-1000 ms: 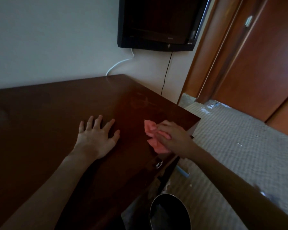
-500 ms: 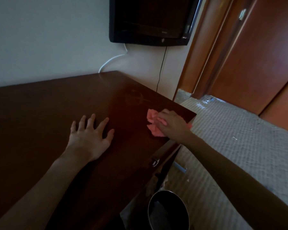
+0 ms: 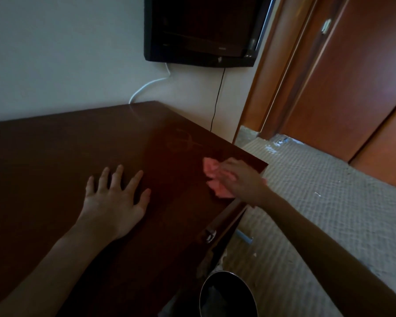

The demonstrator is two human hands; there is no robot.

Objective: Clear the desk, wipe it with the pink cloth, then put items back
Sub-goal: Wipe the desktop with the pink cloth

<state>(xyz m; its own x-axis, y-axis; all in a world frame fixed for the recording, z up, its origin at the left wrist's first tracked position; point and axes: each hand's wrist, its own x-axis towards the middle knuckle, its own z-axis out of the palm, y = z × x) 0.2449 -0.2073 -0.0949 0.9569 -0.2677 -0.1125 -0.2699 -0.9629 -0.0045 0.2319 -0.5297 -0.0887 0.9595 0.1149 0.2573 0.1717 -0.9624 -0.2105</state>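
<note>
The dark brown desk (image 3: 55,156) fills the left and middle of the head view, its top bare. My left hand (image 3: 114,202) lies flat on it with fingers spread. My right hand (image 3: 240,181) presses the crumpled pink cloth (image 3: 212,170) onto the desk near its right corner; the fingers lie over the cloth and cover much of it. Faint smear marks (image 3: 181,141) show on the wood just beyond the cloth.
A black TV (image 3: 204,30) hangs on the wall above the desk, with cables running down. A round dark bin (image 3: 226,296) stands on the floor below the desk's right edge. Light patterned carpet (image 3: 329,213) and a brown door (image 3: 364,76) are to the right.
My right hand has slid the pink cloth away from me toward the desk's far right corner. My left hand stays flat on the desk.
</note>
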